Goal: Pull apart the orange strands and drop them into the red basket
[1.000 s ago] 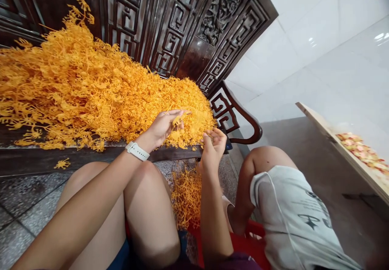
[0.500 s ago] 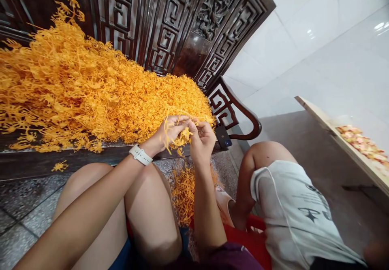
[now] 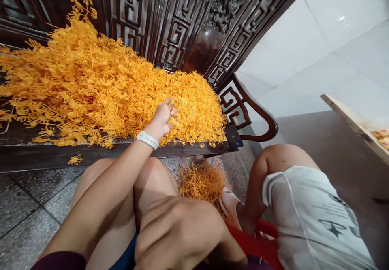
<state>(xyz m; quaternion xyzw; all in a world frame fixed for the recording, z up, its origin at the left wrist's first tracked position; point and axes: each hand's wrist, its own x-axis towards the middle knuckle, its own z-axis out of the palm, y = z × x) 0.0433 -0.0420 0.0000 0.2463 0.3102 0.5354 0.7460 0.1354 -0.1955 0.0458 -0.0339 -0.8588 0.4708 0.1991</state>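
Note:
My left hand [image 3: 163, 118], with a pale watch [image 3: 147, 139] on its wrist, is over the right part of a large heap of orange-yellow, thin-stemmed artificial-looking flower pieces [image 3: 91, 83]. Its fingers are apart and slightly blurred, with yellow pieces just beyond them. Close to the camera, above my lap, my right hand [image 3: 182, 229] is curled with its back towards me. Its fingertips are hidden, so I cannot see whether anything is in them.
The heap lies on a dark carved wooden bench [image 3: 194, 150]. A phone [image 3: 234, 137] rests at the bench's right end. Orange stems [image 3: 203, 183] are piled on the floor. Another person's knee [image 3: 285, 158] is at the right, near a wooden board [image 3: 349, 120].
My hands were together, handling a yellow piece at the bench edge. Now my left hand has moved out over the heap, and my right hand has drawn back towards my body.

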